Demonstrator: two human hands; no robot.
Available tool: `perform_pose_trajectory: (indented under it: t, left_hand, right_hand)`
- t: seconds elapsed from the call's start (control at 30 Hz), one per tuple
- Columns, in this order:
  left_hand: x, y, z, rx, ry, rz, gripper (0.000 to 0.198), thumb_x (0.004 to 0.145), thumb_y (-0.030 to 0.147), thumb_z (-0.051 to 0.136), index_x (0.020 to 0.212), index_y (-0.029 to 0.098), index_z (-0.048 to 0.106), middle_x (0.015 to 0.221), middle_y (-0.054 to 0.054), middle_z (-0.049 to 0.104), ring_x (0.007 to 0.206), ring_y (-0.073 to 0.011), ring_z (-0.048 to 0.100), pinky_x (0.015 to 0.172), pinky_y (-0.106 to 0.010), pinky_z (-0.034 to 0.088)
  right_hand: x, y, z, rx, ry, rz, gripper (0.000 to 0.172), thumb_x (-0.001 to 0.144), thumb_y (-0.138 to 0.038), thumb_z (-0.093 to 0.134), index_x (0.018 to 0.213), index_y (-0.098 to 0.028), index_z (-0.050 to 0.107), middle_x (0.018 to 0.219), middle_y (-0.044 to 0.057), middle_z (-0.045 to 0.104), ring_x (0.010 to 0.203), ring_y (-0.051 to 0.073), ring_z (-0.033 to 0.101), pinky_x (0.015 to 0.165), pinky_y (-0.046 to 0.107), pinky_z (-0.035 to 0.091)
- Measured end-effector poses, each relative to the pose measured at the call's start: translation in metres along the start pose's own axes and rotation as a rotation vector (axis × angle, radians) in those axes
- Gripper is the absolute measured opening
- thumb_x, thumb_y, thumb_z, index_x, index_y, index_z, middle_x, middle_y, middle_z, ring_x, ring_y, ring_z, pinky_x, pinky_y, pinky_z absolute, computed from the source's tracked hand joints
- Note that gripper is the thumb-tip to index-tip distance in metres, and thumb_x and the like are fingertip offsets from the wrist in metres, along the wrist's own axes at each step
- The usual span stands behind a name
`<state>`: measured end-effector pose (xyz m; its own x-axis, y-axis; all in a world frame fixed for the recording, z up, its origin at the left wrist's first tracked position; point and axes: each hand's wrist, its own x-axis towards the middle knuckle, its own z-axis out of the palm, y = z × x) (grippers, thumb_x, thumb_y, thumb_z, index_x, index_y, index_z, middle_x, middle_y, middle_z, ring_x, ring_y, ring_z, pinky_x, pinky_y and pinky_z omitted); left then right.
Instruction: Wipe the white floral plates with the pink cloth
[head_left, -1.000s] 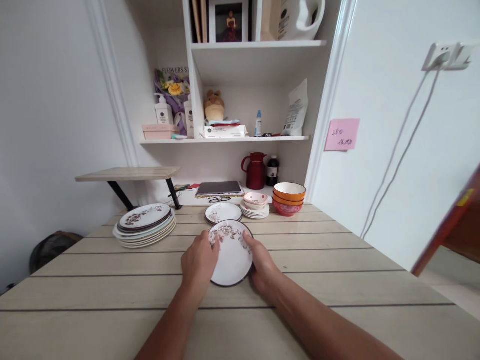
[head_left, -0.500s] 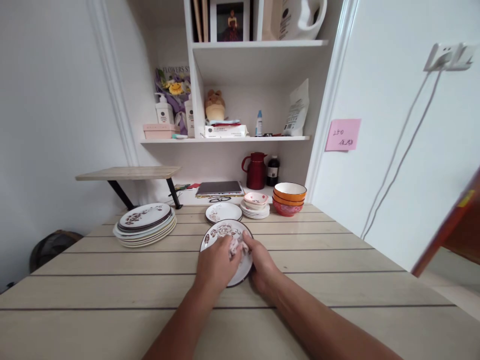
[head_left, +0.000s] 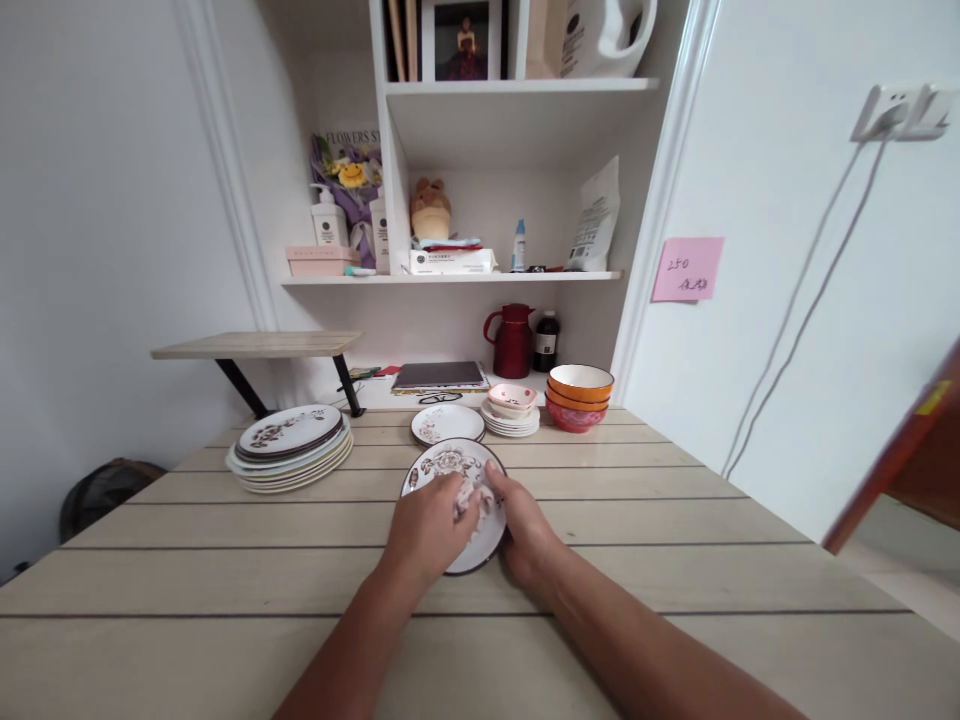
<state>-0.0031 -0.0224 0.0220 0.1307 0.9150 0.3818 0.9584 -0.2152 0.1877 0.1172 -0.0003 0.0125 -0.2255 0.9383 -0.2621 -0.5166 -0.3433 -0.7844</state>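
A white plate (head_left: 450, 462) with a brown flower pattern and dark rim is tilted up over the table in front of me. My right hand (head_left: 525, 525) grips its right edge, thumb on the face and fingers behind. Closed round a crumpled pale cloth (head_left: 472, 497), my left hand (head_left: 433, 527) presses it on the plate's face. Part of the cloth is hidden by the fingers. Just behind lies another flowered plate (head_left: 448, 425) on the table.
Stacked plates (head_left: 291, 450) stand at the left beneath a small raised shelf (head_left: 259, 345). Small dishes (head_left: 512, 410) and stacked bowls (head_left: 579, 397) sit at the back right. Behind them are a red jug (head_left: 513, 342), a dark bottle (head_left: 547, 342) and a laptop (head_left: 439, 375).
My left hand and forearm have shifted slightly left and toward me, with the cloth still against the plate. The right hand and the plate look almost unmoved.
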Motion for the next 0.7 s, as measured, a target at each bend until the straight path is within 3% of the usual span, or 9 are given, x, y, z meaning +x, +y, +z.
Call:
perform_pose_trajectory:
  t: [0.1, 0.27, 0.4, 0.6, 0.7]
  left_hand:
    - [-0.001, 0.007, 0.0, -0.027, -0.002, 0.041, 0.028, 0.093, 0.042, 0.039, 0.088, 0.025, 0.06, 0.094, -0.004, 0.071, 0.085, -0.0193, 0.064, 0.068, -0.028, 0.038]
    - [0.003, 0.002, -0.002, 0.045, -0.002, -0.236, 0.036, 0.094, 0.045, 0.032, 0.097, 0.024, 0.061, 0.092, -0.007, 0.072, 0.082, -0.0228, 0.066, 0.064, -0.03, 0.038]
    - [0.006, -0.014, -0.007, 0.061, -0.03, -0.314, 0.037, 0.093, 0.045, 0.032, 0.096, 0.023, 0.062, 0.09, -0.008, 0.072, 0.083, -0.0245, 0.066, 0.062, -0.03, 0.036]
    - [0.003, -0.015, -0.003, -0.096, -0.035, -0.062, 0.03, 0.093, 0.043, 0.039, 0.085, 0.022, 0.06, 0.081, -0.003, 0.068, 0.072, -0.0179, 0.06, 0.06, -0.027, 0.033]
    - [0.0, -0.006, 0.003, -0.234, -0.035, 0.11, 0.025, 0.092, 0.04, 0.043, 0.083, 0.022, 0.057, 0.085, -0.001, 0.063, 0.076, -0.016, 0.058, 0.064, -0.025, 0.037]
  right_hand:
    - [0.0, 0.0, 0.0, 0.001, -0.022, -0.003, 0.037, 0.086, -0.045, 0.055, 0.091, -0.011, 0.069, 0.083, 0.01, 0.076, 0.076, 0.021, 0.07, 0.08, 0.032, 0.053]
    - [-0.001, 0.0, 0.001, -0.034, 0.039, 0.017, 0.038, 0.085, -0.047, 0.056, 0.096, -0.013, 0.069, 0.084, 0.009, 0.076, 0.073, 0.021, 0.069, 0.075, 0.033, 0.053]
    - [0.001, -0.002, -0.001, 0.002, 0.095, 0.031, 0.038, 0.084, -0.047, 0.057, 0.099, -0.014, 0.069, 0.086, 0.009, 0.076, 0.073, 0.022, 0.069, 0.073, 0.033, 0.053]
    - [0.003, -0.007, -0.004, 0.063, 0.186, 0.033, 0.035, 0.085, -0.046, 0.055, 0.1, -0.016, 0.067, 0.082, 0.008, 0.076, 0.071, 0.021, 0.069, 0.071, 0.034, 0.053]
    - [0.003, -0.007, -0.004, 0.081, 0.125, 0.029, 0.035, 0.086, -0.044, 0.055, 0.096, -0.013, 0.067, 0.08, 0.009, 0.075, 0.069, 0.02, 0.069, 0.07, 0.033, 0.054]
